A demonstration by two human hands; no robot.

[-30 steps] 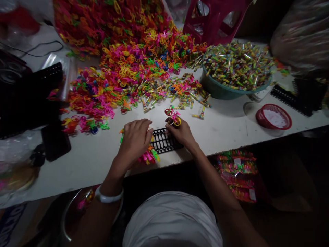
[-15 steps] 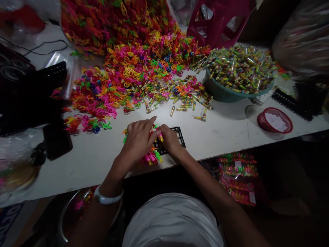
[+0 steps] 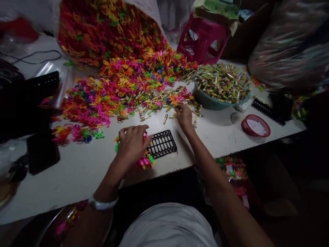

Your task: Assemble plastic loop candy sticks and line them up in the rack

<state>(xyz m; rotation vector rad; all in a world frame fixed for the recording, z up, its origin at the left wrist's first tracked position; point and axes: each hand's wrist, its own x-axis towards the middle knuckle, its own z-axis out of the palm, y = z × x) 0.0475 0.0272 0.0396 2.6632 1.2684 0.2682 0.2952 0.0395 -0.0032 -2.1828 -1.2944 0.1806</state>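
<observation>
My left hand [image 3: 132, 144] rests over the left end of a black plastic grid frame [image 3: 162, 144], thumb apart and fingers loosely stretched. Under and beside it, bright pink and green plastic pieces [image 3: 146, 162] stick out along the frame. The right part of the grid shows bare slots. Further up, my right hand [image 3: 184, 117] reaches to the near edge of scattered small clear tubes with yellow patterned labels [image 3: 166, 119]. Its fingertips are pinched together; whatever is between them is too small to make out.
A heap of coloured plastic pieces [image 3: 87, 103] spills from a large bag [image 3: 110, 31]. A teal basin [image 3: 214, 103] holds many labelled tubes. Right of it stands a red basket [image 3: 245, 129] with white slips. A pink stool [image 3: 197, 44] is behind; a dark phone-like slab [image 3: 42, 152] lies left.
My right hand has left the frame and moved up and right to the tubes, uncovering the grid. My left hand stays over the coloured pieces. The head view has shifted.
</observation>
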